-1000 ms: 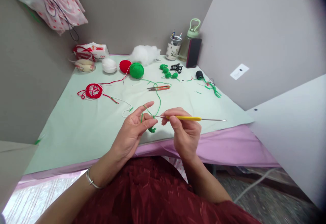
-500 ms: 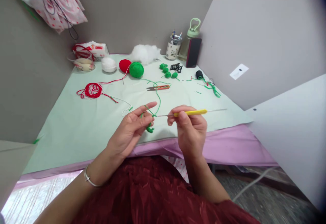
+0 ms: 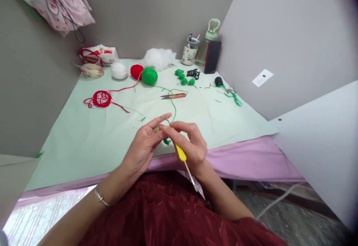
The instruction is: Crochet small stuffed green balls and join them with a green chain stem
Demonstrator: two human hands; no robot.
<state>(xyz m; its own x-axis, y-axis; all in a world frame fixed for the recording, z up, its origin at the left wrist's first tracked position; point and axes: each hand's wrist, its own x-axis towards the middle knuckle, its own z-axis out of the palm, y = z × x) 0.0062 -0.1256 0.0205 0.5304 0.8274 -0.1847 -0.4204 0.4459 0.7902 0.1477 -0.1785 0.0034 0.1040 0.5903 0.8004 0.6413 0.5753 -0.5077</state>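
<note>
My left hand (image 3: 145, 141) pinches a small green crochet piece (image 3: 167, 141), with green yarn (image 3: 174, 108) looped over its raised index finger. In my right hand (image 3: 191, 141) is a yellow-handled crochet hook (image 3: 180, 152), its rear metal end slanting down toward my lap. The hook's front tip meets the yarn by my left fingertips, where fingers partly hide it. From the piece the strand runs up the table past orange-handled thread snips (image 3: 173, 95) to a green yarn ball (image 3: 149, 76).
Red yarn (image 3: 102, 98) lies coiled at left. Behind are a red ball (image 3: 136, 71), a white ball (image 3: 119, 71) and white stuffing (image 3: 159, 58). Small green crocheted pieces (image 3: 184, 82), a pen cup (image 3: 190, 54), a phone (image 3: 212, 57) and a bottle (image 3: 203, 48) stand or lie toward the right.
My right hand has moved left against my left fingertips. The hook has swung from nearly level to a steep slant, its rear end now pointing down. My left hand stays nearly in place.
</note>
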